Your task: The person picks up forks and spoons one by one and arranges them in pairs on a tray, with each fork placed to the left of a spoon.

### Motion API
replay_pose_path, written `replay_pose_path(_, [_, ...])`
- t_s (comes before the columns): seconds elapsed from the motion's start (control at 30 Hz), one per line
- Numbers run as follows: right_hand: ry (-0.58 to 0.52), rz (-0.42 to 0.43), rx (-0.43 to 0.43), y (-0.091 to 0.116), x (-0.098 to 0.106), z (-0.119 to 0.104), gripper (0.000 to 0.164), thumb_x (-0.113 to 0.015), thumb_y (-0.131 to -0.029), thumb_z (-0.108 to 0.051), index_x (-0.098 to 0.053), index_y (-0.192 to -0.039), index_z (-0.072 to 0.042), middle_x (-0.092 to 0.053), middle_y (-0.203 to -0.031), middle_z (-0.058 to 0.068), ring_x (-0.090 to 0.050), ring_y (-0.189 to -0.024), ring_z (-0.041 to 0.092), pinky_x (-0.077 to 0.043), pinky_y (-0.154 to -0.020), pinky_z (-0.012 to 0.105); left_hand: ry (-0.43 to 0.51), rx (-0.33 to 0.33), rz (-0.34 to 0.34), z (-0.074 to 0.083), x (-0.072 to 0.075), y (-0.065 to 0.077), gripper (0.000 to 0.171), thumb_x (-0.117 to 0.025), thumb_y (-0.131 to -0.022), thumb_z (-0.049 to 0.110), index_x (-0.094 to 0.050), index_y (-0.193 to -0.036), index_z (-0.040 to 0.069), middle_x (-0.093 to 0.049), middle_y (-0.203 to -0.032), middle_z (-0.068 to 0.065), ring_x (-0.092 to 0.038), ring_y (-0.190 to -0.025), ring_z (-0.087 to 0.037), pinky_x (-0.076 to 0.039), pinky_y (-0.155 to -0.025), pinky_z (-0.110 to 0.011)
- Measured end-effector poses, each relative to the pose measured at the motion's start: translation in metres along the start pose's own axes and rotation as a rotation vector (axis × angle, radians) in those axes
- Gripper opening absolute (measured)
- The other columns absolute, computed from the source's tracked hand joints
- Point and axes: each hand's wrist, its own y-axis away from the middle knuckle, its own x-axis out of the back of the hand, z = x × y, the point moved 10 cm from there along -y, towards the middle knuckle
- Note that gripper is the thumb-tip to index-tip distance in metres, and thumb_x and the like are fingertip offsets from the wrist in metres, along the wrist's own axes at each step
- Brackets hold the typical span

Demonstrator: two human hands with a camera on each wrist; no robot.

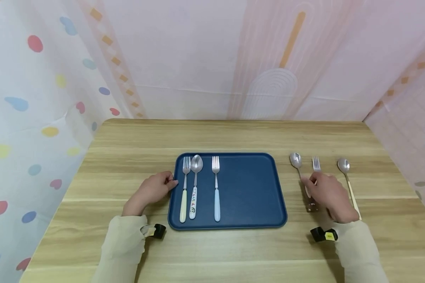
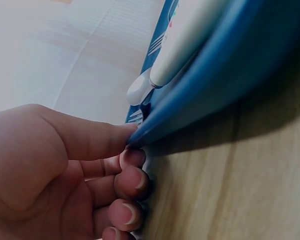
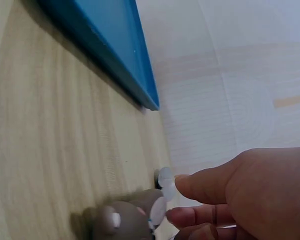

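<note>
My left hand (image 1: 155,188) grips the left rim of a blue tray (image 1: 249,190). In the left wrist view the thumb (image 2: 97,140) lies on the rim with curled fingers below it. On the tray lie a yellow-handled fork (image 1: 183,200), a spoon with a patterned white handle (image 1: 193,200) and a blue-handled fork (image 1: 217,200). My right hand (image 1: 327,192) hovers low over a spoon with a brown animal-shaped handle (image 3: 125,220), thumb and fingers apart beside it. The fork (image 1: 316,163) beyond is partly hidden by this hand.
Right of my right hand lies a spoon with a pale yellow handle (image 1: 353,200). The tray sits mid-table on the wooden tabletop (image 1: 226,251). A patterned curtain (image 1: 198,59) hangs behind the table's back edge.
</note>
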Motion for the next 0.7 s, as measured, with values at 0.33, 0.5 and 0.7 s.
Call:
replay_pose_path(0.33, [0.081,-0.073,-0.016,0.0,-0.012,0.004,0.048,-0.039,-0.094,-0.053,-0.053,-0.081,-0.01,-0.055,-0.065,0.006,-0.051,-0.057,0.018,-0.037,-0.046,0.035,-0.017,0.017,0.002,-0.004,0.0,0.0,0.024,-0.052,-0.094,0.023,-0.048,-0.074,0.009,-0.045,-0.061,-0.002,-0.044,-0.056,-0.018,-0.033,-0.053,-0.028])
replay_pose_path(0.5, [0.106,-0.077,0.026,-0.003,-0.016,0.002,0.044,-0.039,-0.095,-0.048,-0.054,-0.077,-0.011,-0.052,-0.063,0.005,-0.05,-0.058,0.019,-0.037,-0.047,0.034,-0.021,0.016,0.005,-0.005,0.0,-0.001,0.025,-0.052,-0.093,0.024,-0.048,-0.074,0.01,-0.045,-0.061,-0.001,-0.044,-0.056,-0.018,-0.033,-0.052,-0.028])
replay_pose_path(0.7, [0.093,-0.066,0.035,-0.007,-0.019,0.001,0.039,-0.038,-0.097,-0.039,-0.053,-0.077,-0.009,-0.052,-0.063,0.005,-0.049,-0.056,0.019,-0.037,-0.047,0.033,-0.027,0.007,0.016,-0.003,0.001,-0.003,0.025,-0.052,-0.093,0.025,-0.048,-0.073,0.01,-0.045,-0.06,-0.001,-0.044,-0.055,-0.017,-0.032,-0.052,-0.029])
